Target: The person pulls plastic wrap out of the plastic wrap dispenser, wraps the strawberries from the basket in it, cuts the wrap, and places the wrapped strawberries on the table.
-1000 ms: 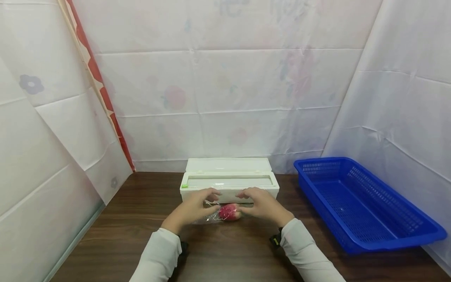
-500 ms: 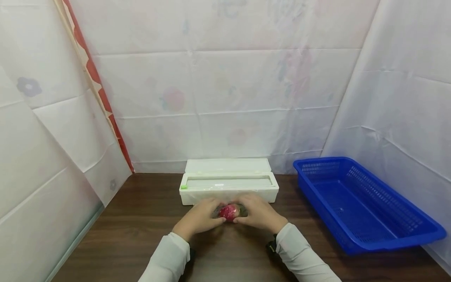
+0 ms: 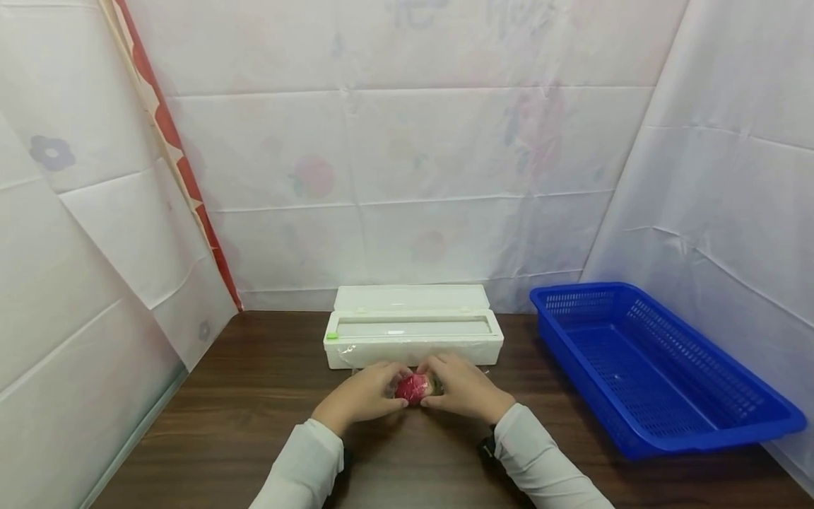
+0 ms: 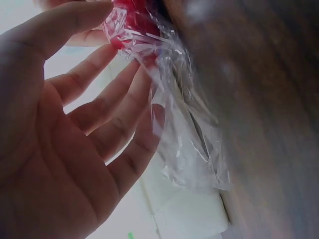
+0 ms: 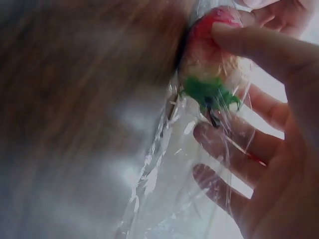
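A strawberry point(image 3: 413, 389), red at the tip and paler towards its green leaves point(image 5: 204, 89), lies in clear cling film on the table. My left hand point(image 3: 365, 396) holds its red end between thumb and fingers. From the other side my right hand point(image 3: 467, 392) grips it, the thumb pressed on the red skin in the right wrist view. Loose cling film point(image 4: 184, 134) trails past the left fingers, and more film covers the right fingertips. Right behind the hands stands a white cling film dispenser point(image 3: 413, 353) with its lid raised.
A blue plastic basket point(image 3: 636, 382) stands at the right of the brown wooden table point(image 3: 254, 424). A green slider point(image 3: 333, 336) sits at the dispenser's left end. White sheets point(image 3: 407, 155) hang behind and at both sides.
Both hands have come down and inward from above the strawberry and now hold it from either side. The dispenser and basket stay where they were.
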`<state>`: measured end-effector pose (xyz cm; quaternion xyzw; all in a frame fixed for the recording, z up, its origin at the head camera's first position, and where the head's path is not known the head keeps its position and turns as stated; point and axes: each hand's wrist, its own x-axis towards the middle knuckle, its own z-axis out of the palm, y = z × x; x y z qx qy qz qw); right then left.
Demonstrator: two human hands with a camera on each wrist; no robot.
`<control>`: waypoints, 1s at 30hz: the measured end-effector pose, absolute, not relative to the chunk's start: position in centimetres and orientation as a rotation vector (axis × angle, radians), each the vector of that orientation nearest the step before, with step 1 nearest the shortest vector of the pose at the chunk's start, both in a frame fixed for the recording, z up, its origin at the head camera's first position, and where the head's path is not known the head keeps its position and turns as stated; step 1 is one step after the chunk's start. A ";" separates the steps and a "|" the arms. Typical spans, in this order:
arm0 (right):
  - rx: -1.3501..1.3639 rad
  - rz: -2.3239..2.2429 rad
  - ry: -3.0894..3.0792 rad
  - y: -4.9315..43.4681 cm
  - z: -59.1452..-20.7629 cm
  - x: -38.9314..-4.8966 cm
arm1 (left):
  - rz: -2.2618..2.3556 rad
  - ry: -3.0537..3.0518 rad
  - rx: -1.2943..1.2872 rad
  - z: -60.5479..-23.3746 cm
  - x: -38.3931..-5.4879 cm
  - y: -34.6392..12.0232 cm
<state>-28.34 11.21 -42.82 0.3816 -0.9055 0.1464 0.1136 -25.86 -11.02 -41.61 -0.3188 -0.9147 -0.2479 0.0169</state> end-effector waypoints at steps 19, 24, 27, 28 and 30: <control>1.353 0.748 -2.918 12.6 -41.8 -28.2 | -0.979 -3.032 -0.952 -40.8 -25.3 -12.3; 1.355 0.877 -2.972 12.9 -41.5 -28.1 | -1.035 -3.050 -0.969 -40.4 -25.1 -12.5; 1.339 0.960 -3.001 13.0 -41.5 -28.1 | -1.023 -3.058 -0.973 -40.5 -25.1 -12.7; 1.340 0.967 -3.004 13.0 -41.5 -28.0 | -1.011 -3.065 -0.972 -40.5 -25.2 -12.7; 1.334 0.959 -3.007 12.9 -41.5 -28.0 | -0.981 -3.084 -0.968 -40.6 -25.2 -12.8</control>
